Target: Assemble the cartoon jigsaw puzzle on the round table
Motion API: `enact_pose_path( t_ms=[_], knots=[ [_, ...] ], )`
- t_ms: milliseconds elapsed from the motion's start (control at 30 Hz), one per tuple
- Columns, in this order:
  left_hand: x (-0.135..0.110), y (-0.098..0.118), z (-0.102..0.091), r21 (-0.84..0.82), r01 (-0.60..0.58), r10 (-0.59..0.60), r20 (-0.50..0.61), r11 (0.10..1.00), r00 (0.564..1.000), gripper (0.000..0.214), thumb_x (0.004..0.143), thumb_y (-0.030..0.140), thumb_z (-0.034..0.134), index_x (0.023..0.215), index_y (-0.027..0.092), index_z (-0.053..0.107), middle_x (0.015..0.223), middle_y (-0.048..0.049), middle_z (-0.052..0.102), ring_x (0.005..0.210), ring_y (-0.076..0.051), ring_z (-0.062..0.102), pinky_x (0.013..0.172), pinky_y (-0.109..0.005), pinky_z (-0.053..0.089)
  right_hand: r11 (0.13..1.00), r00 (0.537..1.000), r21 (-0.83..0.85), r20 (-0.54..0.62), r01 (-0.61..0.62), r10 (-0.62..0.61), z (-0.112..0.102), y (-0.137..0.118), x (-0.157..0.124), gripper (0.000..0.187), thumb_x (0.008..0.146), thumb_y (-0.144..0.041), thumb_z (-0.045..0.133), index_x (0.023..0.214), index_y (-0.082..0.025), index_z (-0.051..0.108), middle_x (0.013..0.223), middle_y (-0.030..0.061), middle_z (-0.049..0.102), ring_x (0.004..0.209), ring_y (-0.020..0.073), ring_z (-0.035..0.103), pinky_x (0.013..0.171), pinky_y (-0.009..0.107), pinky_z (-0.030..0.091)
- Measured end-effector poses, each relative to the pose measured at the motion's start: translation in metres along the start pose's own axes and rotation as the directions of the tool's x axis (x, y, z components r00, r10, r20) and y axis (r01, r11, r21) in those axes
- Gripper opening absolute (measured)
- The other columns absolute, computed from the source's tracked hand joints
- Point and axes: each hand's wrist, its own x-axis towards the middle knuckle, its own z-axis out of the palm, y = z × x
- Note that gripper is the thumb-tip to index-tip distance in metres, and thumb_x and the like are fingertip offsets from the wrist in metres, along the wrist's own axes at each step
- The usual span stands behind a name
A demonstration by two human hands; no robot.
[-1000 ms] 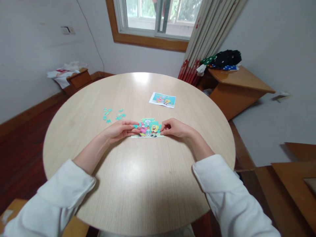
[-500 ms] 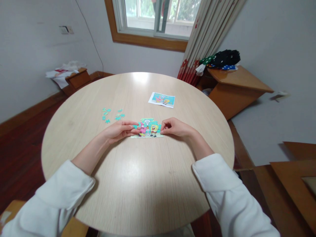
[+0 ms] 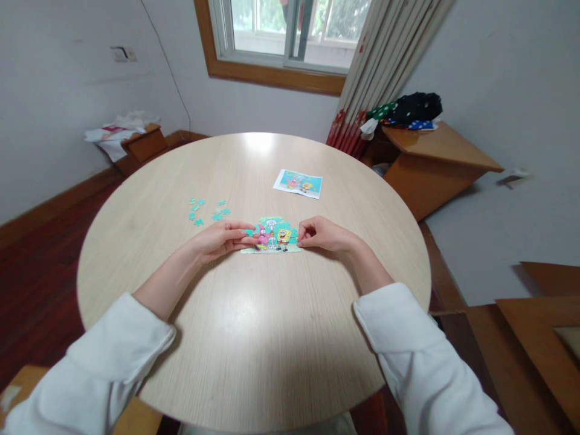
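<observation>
A partly assembled jigsaw puzzle (image 3: 272, 237) with cartoon figures lies flat on the round table (image 3: 254, 362). Its upper edge is ragged and the lower edge straight. My left hand (image 3: 223, 237) rests at its left side, fingers stretched out over the edge and covering part of the picture. At the opposite side, the thumb and fingers of my right hand (image 3: 324, 234) are pinched together on a jigsaw piece at the right edge. The fingertips hide most of that piece.
Several loose turquoise jigsaw pieces (image 3: 220, 212) lie beyond my left hand. A printed picture (image 3: 299, 183) of the same figures lies farther back. Past the table stand a wooden cabinet (image 3: 439, 148) with cloths on it and a long curtain (image 3: 367, 72).
The view has shifted very slightly. Both hands keep their places at the two sides of the jigsaw puzzle.
</observation>
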Motion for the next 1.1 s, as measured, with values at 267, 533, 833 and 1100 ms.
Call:
enact_pose_path(
  t_ms=[267, 533, 833, 1100],
  knots=[
    [0.0013, -0.0019, -0.0033, -0.018, -0.003, 0.003, 0.007, 1.0, 1.0, 0.013, 0.081, 0.0, 0.056, 0.088, 0.008, 0.065, 0.076, -0.0127, 0.074, 0.075, -0.018, 0.072, 0.078, -0.026, 0.057, 1.0, 1.0, 0.01, 0.0, -0.019, 0.019, -0.0003, -0.0066, -0.0031, 0.015, 0.06, -0.026, 0.067, 0.06, -0.016, 0.056, 0.055, -0.0043, 0.05, 0.055, 0.008, 0.042, 0.053, 0.024, 0.03],
    [0.0007, -0.0005, -0.0032, -0.032, -0.01, 0.01, 0.002, 0.999, 1.0, 0.01, 0.079, 0.0, 0.058, 0.079, 0.008, 0.062, 0.078, -0.0121, 0.074, 0.066, -0.016, 0.071, 0.066, -0.023, 0.058, 0.996, 1.0, 0.086, -0.008, -0.019, 0.019, 0.0001, -0.0053, -0.0037, 0.019, 0.058, -0.028, 0.07, 0.062, -0.016, 0.055, 0.057, -0.0035, 0.052, 0.055, 0.0083, 0.045, 0.053, 0.024, 0.032],
    [0.0006, -0.0017, -0.0042, 0.026, -0.06, 0.06, -0.002, 0.998, 0.998, 0.008, 0.077, 0.004, 0.062, 0.082, 0.009, 0.066, 0.067, -0.007, 0.07, 0.059, -0.013, 0.067, 0.072, -0.028, 0.057, 0.997, 1.0, 0.076, -0.007, -0.026, 0.026, 0.0004, -0.0074, -0.0036, 0.019, 0.058, -0.028, 0.07, 0.061, -0.016, 0.055, 0.056, -0.0036, 0.051, 0.055, 0.0081, 0.045, 0.053, 0.024, 0.032],
    [0.0013, -0.0023, -0.0054, 0.008, -0.09, 0.09, -0.002, 0.996, 0.996, 0.01, 0.073, 0.004, 0.064, 0.081, 0.008, 0.067, 0.061, -0.0041, 0.064, 0.053, -0.01, 0.06, 0.065, -0.026, 0.056, 0.997, 1.0, 0.068, -0.01, -0.027, 0.027, 0.0004, -0.008, -0.0041, 0.019, 0.058, -0.028, 0.07, 0.06, -0.016, 0.055, 0.056, -0.0039, 0.051, 0.055, 0.0081, 0.044, 0.054, 0.024, 0.031]
  ],
)
